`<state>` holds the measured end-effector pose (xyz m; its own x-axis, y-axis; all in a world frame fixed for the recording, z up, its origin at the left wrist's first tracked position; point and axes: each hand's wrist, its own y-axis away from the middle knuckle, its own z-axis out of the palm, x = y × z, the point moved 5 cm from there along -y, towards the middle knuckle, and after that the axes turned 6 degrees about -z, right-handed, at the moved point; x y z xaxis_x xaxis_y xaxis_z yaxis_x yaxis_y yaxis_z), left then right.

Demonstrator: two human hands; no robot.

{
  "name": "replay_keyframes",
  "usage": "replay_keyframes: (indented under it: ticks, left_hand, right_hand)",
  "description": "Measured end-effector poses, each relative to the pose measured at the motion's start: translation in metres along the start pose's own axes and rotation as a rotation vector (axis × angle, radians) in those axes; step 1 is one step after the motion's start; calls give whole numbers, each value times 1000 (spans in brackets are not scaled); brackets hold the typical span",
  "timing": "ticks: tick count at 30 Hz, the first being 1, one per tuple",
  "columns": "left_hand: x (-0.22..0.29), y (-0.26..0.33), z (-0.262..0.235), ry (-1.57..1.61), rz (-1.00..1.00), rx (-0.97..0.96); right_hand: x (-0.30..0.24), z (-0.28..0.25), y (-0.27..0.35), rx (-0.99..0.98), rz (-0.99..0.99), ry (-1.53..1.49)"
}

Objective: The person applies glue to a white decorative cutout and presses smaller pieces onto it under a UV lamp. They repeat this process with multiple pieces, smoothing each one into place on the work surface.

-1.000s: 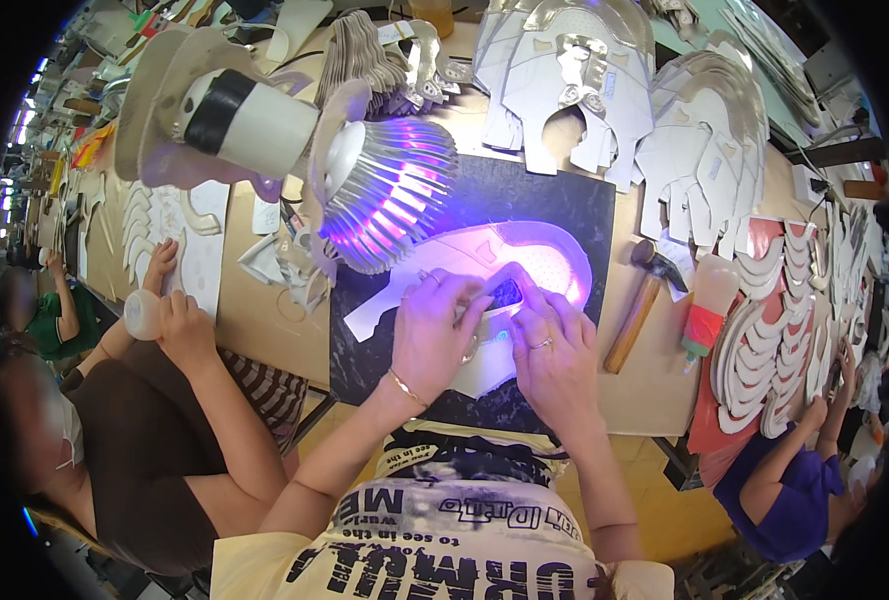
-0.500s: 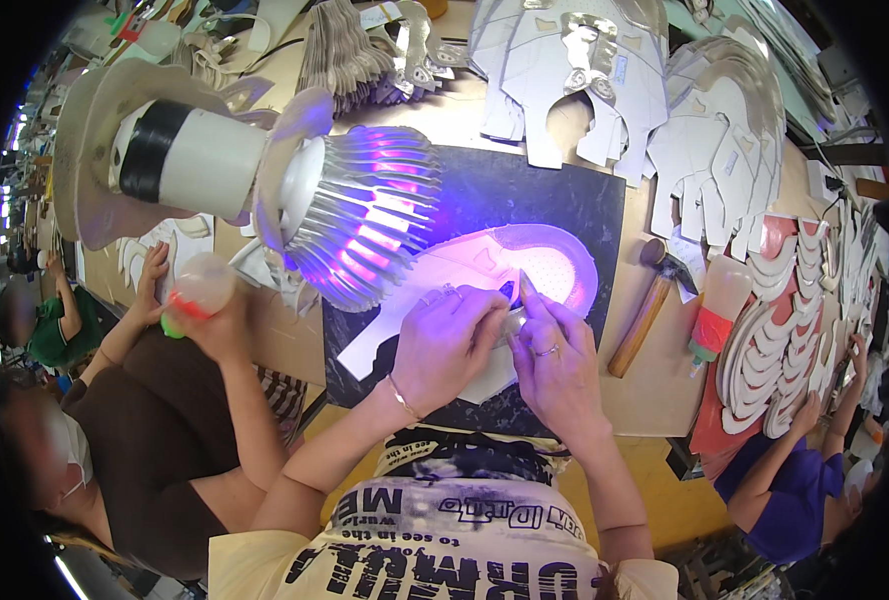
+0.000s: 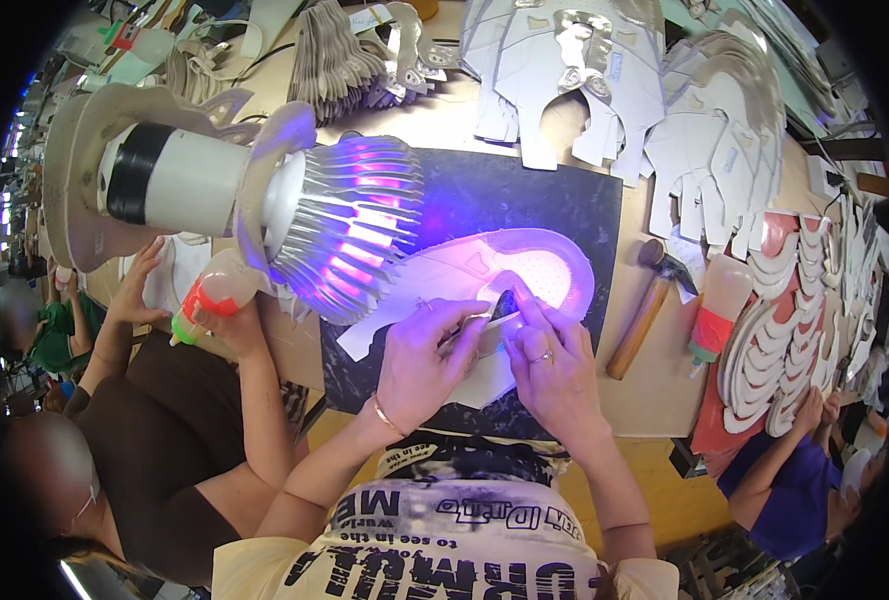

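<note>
A white shoe-upper piece (image 3: 495, 275) lies flat on a dark mat (image 3: 525, 200), lit violet by a finned lamp (image 3: 345, 225) hanging over it. My left hand (image 3: 420, 355) presses on the near edge of the white piece, fingers curled. My right hand (image 3: 550, 360), with a ring, pinches a small dark piece (image 3: 505, 303) onto the white piece with fingertips. Both hands touch each other at the fingertips over the near edge of the piece.
Stacks of white and grey cut pieces (image 3: 605, 70) cover the far table. A wooden-handled hammer (image 3: 650, 300) and a glue bottle (image 3: 715, 315) lie right of the mat. A person on the left holds a squeeze bottle (image 3: 210, 300). Another person (image 3: 795, 480) sits at right.
The view has shifted so the lamp looks bigger and nearer. The person on the left has raised the squeeze bottle toward the table. My hands stay on the white piece's near edge.
</note>
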<state>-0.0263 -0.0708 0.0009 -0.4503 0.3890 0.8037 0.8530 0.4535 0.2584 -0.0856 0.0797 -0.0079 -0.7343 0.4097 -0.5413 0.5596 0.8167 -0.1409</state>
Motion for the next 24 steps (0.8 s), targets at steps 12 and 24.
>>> replay_keyframes:
  ticks: [12, 24]
  left_hand:
    - [-11, 1, -1, -91, 32, 58]
    - [-4, 12, 1, -331, 126, 217]
  right_hand:
    - [-3, 5, -4, -86, -48, 136]
    - [-1, 7, -21, -140, -94, 237]
